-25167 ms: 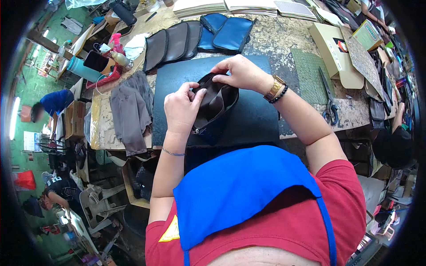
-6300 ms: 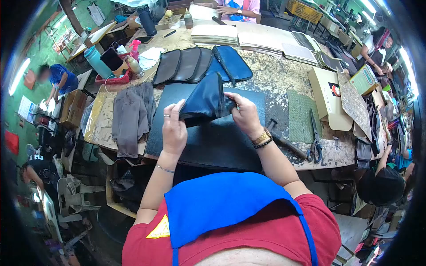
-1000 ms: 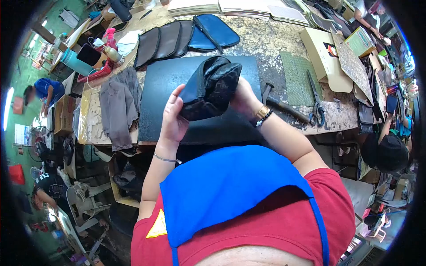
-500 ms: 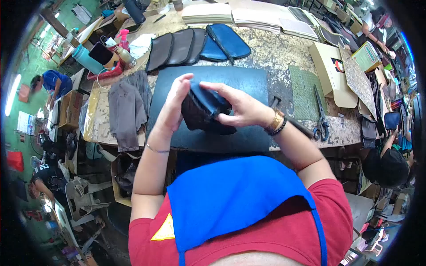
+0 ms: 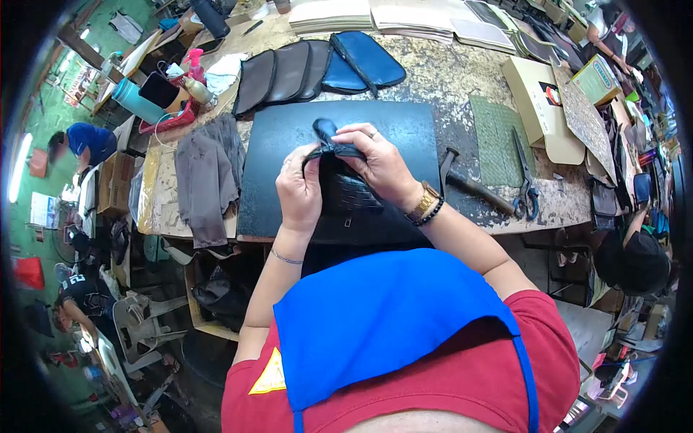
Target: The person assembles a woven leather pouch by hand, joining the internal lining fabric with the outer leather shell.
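Above the dark cutting mat [image 5: 278, 130], a dark leather pouch [image 5: 349, 189] is held up between both hands. My left hand [image 5: 299, 193] pinches its upper edge on the left side. On the right, the thumb and fingers of my right hand [image 5: 382, 162] close on the same edge. A dark blue flap sticks up between the fingertips, blurred, while the body hangs below with a small metal piece near its bottom. Beyond the mat lie several brown pouches [image 5: 292, 68] and blue pouches [image 5: 368, 61] with black edges.
Right of the mat lie a hammer [image 5: 476, 189], scissors [image 5: 529, 191] and a green sheet [image 5: 498, 133]. An open cardboard box [image 5: 530, 94] stands farther right. Grey-brown cloths [image 5: 206, 180] rest at left, near a red basket [image 5: 180, 119]. Other people work on both sides.
My hands have come closer together and now pinch the pouch's upper edge. The pouch has turned, and its body hangs lower between my forearms.
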`<action>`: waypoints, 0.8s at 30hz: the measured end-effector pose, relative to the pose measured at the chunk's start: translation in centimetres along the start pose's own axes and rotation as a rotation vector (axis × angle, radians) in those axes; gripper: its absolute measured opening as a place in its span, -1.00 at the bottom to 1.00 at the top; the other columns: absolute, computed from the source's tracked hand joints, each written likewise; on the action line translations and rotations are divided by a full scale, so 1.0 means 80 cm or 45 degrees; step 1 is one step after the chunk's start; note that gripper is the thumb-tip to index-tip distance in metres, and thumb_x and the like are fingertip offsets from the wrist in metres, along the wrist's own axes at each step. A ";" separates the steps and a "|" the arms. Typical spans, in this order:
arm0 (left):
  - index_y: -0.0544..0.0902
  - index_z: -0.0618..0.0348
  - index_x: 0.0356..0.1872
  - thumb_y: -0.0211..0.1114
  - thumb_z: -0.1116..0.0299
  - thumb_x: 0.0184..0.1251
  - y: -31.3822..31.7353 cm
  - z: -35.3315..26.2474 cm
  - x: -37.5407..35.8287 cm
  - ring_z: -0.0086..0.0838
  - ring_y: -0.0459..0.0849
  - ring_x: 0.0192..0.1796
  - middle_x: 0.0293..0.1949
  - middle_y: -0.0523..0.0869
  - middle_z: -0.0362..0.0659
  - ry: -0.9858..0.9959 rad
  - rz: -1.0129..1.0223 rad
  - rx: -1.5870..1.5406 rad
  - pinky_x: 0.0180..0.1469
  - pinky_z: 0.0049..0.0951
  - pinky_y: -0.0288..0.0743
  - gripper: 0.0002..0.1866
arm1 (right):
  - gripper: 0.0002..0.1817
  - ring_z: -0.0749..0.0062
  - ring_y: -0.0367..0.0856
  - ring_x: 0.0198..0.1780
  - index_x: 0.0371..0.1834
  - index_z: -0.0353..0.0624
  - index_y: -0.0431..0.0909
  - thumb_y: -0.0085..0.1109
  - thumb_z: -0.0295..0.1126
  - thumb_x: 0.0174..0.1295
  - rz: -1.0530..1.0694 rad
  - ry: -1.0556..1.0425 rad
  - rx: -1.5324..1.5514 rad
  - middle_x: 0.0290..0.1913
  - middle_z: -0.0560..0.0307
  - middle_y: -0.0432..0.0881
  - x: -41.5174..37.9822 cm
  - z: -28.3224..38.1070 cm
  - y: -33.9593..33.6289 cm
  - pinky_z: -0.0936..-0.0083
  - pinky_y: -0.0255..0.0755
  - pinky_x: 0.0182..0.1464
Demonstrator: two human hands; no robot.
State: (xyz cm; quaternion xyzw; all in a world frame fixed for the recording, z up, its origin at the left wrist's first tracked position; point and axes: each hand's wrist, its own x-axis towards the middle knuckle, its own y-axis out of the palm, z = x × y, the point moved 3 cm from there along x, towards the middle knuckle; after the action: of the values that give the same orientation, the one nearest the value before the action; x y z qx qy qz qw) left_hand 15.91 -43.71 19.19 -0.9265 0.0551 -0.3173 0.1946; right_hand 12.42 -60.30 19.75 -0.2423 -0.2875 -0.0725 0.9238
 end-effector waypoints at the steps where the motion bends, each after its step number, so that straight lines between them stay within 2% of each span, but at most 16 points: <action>1: 0.65 0.29 -0.11 0.13 0.29 0.55 0.000 0.003 -0.005 -0.39 0.65 -0.05 -0.12 0.72 -0.10 -0.159 0.066 -0.055 0.04 -0.42 0.51 -0.75 | -0.73 0.03 0.64 0.00 -0.02 -0.07 0.60 0.33 -0.39 0.20 -0.004 -0.015 -0.031 -0.01 0.03 0.62 0.000 -0.003 -0.001 0.29 0.57 -0.02; 2: 0.64 0.30 -0.13 0.09 0.26 0.59 -0.001 0.006 -0.013 -0.49 0.64 -0.07 -0.14 0.71 -0.15 -0.325 0.139 -0.106 0.00 -0.47 0.52 -0.71 | -0.74 0.07 0.65 0.00 -0.03 -0.09 0.60 0.33 -0.42 0.21 0.025 -0.018 -0.043 0.01 0.02 0.62 -0.003 -0.006 0.001 0.32 0.56 0.00; 3: 0.63 0.27 -0.15 0.07 0.22 0.61 0.002 0.008 -0.017 -0.64 0.58 -0.10 -0.17 0.69 -0.27 -0.343 0.154 -0.322 -0.09 -0.55 0.49 -0.69 | -0.75 0.10 0.65 0.01 -0.04 -0.11 0.60 0.32 -0.44 0.21 0.051 -0.030 -0.062 0.02 0.02 0.63 -0.002 -0.012 0.001 0.34 0.56 0.02; 6: 0.63 0.25 -0.19 0.14 0.24 0.58 0.023 0.014 -0.038 -0.74 0.48 -0.19 -0.28 0.64 -0.33 -0.592 0.101 -0.978 -0.17 -0.63 0.38 -0.73 | -0.77 0.16 0.67 -0.02 -0.09 -0.11 0.62 0.34 -0.47 0.18 0.081 -0.192 -0.050 0.00 0.01 0.63 -0.005 -0.024 -0.004 0.38 0.56 0.00; 7: 0.60 0.21 -0.22 0.14 0.25 0.58 0.024 -0.022 -0.033 -0.75 0.44 -0.25 -0.31 0.58 -0.39 -0.655 0.030 -1.167 -0.19 -0.68 0.34 -0.77 | -0.78 0.16 0.67 -0.04 -0.11 -0.10 0.62 0.34 -0.47 0.17 0.085 -0.273 -0.033 -0.02 0.01 0.63 -0.004 -0.026 -0.005 0.38 0.57 -0.02; 10: 0.56 0.15 -0.28 0.20 0.28 0.54 0.017 -0.028 -0.026 -0.77 0.41 -0.26 -0.35 0.54 -0.39 -0.752 0.200 -1.217 -0.18 -0.72 0.31 -0.81 | -0.80 0.16 0.66 -0.08 -0.14 -0.10 0.63 0.34 -0.47 0.16 0.015 -0.288 -0.165 -0.09 0.03 0.62 -0.001 -0.028 -0.004 0.38 0.57 -0.03; 11: 0.51 0.12 -0.33 0.32 0.30 0.42 0.008 -0.007 -0.022 -0.80 0.41 -0.28 -0.36 0.54 -0.39 -0.618 0.357 -1.076 -0.22 -0.73 0.30 -0.81 | -0.82 0.17 0.65 -0.11 -0.15 -0.13 0.64 0.32 -0.49 0.18 0.013 -0.273 -0.114 -0.14 0.06 0.60 0.003 -0.026 -0.004 0.40 0.56 -0.05; 12: 0.48 0.12 -0.42 0.42 0.35 0.29 0.003 -0.014 -0.016 -0.81 0.39 -0.34 -0.42 0.52 -0.42 -0.584 0.389 -0.877 -0.31 -0.71 0.29 -0.76 | -0.83 0.20 0.65 -0.09 -0.14 -0.15 0.64 0.30 -0.50 0.21 0.110 -0.172 0.042 -0.14 0.05 0.61 0.005 -0.029 -0.005 0.41 0.55 -0.07; 14: 0.48 0.12 -0.48 0.44 0.41 0.23 -0.002 -0.001 -0.004 -0.81 0.36 -0.41 -0.50 0.47 -0.44 -0.490 0.372 -0.602 -0.38 -0.69 0.27 -0.75 | -0.85 0.27 0.66 -0.14 -0.14 -0.18 0.64 0.29 -0.51 0.23 0.109 -0.107 0.150 -0.21 0.06 0.64 0.006 -0.032 -0.004 0.47 0.53 -0.11; 15: 0.47 0.14 -0.53 0.43 0.47 0.18 -0.002 0.000 0.002 -0.77 0.36 -0.45 -0.56 0.43 -0.43 -0.443 0.298 -0.461 -0.41 -0.67 0.27 -0.75 | -0.86 0.22 0.66 -0.17 -0.15 -0.18 0.63 0.29 -0.50 0.23 0.125 -0.014 0.177 -0.24 0.04 0.64 0.005 -0.028 -0.004 0.44 0.53 -0.13; 16: 0.50 0.18 -0.46 0.46 0.50 0.12 -0.004 0.008 0.007 -0.70 0.46 -0.42 -0.51 0.53 -0.34 -0.200 0.242 -0.189 -0.36 -0.61 0.37 -0.77 | -0.86 0.17 0.67 -0.20 -0.16 -0.19 0.62 0.29 -0.49 0.23 0.138 0.076 0.201 -0.27 0.02 0.64 0.005 -0.019 -0.007 0.41 0.53 -0.15; 17: 0.54 0.21 -0.37 0.44 0.55 0.11 0.002 0.020 0.007 -0.66 0.53 -0.35 -0.42 0.61 -0.28 -0.125 0.171 -0.101 -0.27 -0.58 0.44 -0.81 | -0.87 0.11 0.68 -0.23 -0.17 -0.19 0.62 0.29 -0.48 0.23 0.148 0.171 0.226 -0.30 0.00 0.65 0.002 -0.011 -0.009 0.38 0.53 -0.17; 18: 0.59 0.23 -0.27 0.42 0.60 0.10 0.007 0.023 0.012 -0.62 0.61 -0.27 -0.33 0.68 -0.22 -0.037 0.097 -0.014 -0.18 -0.56 0.50 -0.80 | -0.86 0.13 0.68 -0.25 -0.17 -0.19 0.62 0.30 -0.48 0.23 0.173 0.089 0.226 -0.32 -0.01 0.65 0.004 0.000 -0.009 0.38 0.53 -0.18; 20: 0.61 0.24 -0.12 0.37 0.64 0.18 0.016 0.027 0.000 -0.60 0.64 -0.13 -0.18 0.71 -0.17 -0.211 0.171 -0.293 -0.04 -0.53 0.53 -0.75 | -0.86 0.15 0.68 -0.31 -0.16 -0.19 0.62 0.30 -0.48 0.23 0.224 -0.059 0.226 -0.34 -0.03 0.65 0.001 0.017 -0.008 0.38 0.52 -0.21; 21: 0.62 0.24 -0.04 0.34 0.67 0.21 0.020 0.027 -0.006 -0.59 0.66 -0.06 -0.10 0.73 -0.14 -0.300 0.212 -0.434 0.03 -0.52 0.54 -0.72 | -0.87 0.40 0.64 -0.32 -0.16 -0.21 0.63 0.29 -0.45 0.27 0.263 -0.058 0.231 -0.34 0.03 0.66 0.002 0.015 -0.012 0.45 0.50 -0.22; 24: 0.62 0.23 0.07 0.24 0.68 0.35 0.024 0.036 -0.025 -0.58 0.64 0.03 -0.03 0.73 -0.14 -0.486 0.208 -0.991 0.10 -0.51 0.53 -0.70 | -0.87 0.65 0.53 -0.32 -0.17 -0.25 0.62 0.25 -0.41 0.35 0.268 0.341 0.419 -0.36 0.21 0.66 0.007 -0.003 -0.019 0.56 0.47 -0.24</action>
State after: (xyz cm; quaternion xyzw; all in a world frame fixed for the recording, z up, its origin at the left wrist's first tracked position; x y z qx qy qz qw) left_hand 16.12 -44.10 15.23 -0.9654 0.2066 -0.0798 -0.1378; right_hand 12.58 -61.71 20.52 -0.1053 -0.1435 0.0407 0.9832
